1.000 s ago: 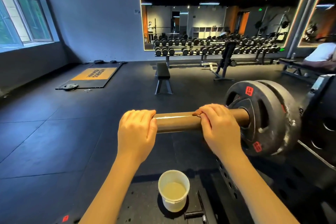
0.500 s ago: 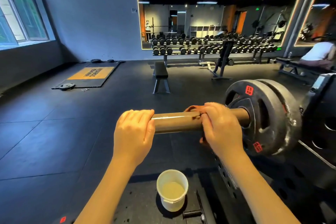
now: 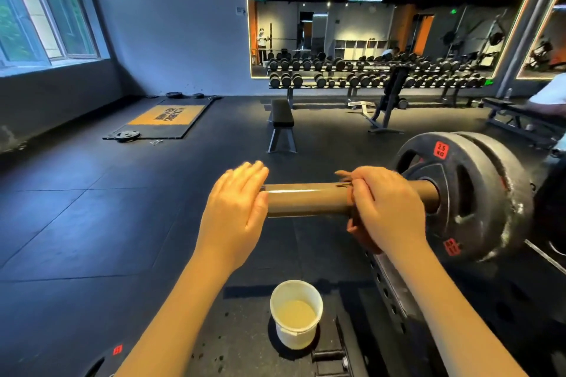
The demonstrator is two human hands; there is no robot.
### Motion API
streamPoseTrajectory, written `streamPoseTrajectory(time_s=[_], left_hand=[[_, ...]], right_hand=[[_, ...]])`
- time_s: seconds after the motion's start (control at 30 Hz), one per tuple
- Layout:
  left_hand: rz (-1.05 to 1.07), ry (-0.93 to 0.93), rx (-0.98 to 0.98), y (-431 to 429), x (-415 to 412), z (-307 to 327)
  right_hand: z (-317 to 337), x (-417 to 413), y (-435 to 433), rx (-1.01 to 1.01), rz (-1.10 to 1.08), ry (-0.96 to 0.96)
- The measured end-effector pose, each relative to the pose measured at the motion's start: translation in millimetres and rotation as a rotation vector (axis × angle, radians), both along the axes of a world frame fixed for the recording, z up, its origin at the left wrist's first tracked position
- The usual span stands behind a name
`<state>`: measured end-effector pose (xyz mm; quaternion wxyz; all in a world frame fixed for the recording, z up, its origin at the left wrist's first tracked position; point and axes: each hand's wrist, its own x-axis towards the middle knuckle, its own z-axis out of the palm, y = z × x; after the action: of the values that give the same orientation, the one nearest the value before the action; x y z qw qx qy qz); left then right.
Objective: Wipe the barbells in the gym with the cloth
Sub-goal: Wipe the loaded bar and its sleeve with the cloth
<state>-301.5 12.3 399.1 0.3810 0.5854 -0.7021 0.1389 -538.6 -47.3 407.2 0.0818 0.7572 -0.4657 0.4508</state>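
Note:
A brown barbell sleeve point(image 3: 306, 199) runs left to right in front of me, ending at black weight plates point(image 3: 459, 193) marked 2.5 kg. My right hand point(image 3: 382, 208) wraps a brown cloth point(image 3: 352, 223) around the sleeve close to the plates; only the cloth's edges show beside my fingers. My left hand point(image 3: 235, 211) is at the sleeve's free end with fingers straightened and lifted, the palm against the tip.
A white bucket point(image 3: 296, 314) holding cloudy liquid stands on the black floor below the sleeve. A perforated rack rail point(image 3: 395, 281) lies under my right arm. A flat bench point(image 3: 280, 124), dumbbell racks point(image 3: 367, 76) and a seated person point(image 3: 548, 95) are farther off.
My left hand has let go of the sleeve's end and its fingers have straightened. More cloth now shows around and below my right hand, which stays near the plates.

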Motion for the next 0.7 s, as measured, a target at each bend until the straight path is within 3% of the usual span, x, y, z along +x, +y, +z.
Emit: streamPoseTrajectory(time_s=[0.13,0.23,0.37,0.5,0.6,0.7], left_hand=[[0.075,0.246,0.094,14,24,-6],[-0.01,0.505,0.267,20,28,-15],[-0.104,0.671,0.286,20,34,-15],[-0.171,0.738,0.318,25,53,-23],[-0.212,0.76,0.387,28,61,-32],[-0.253,0.778,0.408,25,64,-37]], right_hand=[[-7,30,4,0.008,-0.151,-0.121],[-6,86,14,-0.008,-0.033,0.001],[1,103,21,0.01,0.127,0.1],[5,82,15,0.07,0.061,0.068],[5,114,16,0.067,-0.04,0.042],[8,153,25,0.055,0.053,0.129]])
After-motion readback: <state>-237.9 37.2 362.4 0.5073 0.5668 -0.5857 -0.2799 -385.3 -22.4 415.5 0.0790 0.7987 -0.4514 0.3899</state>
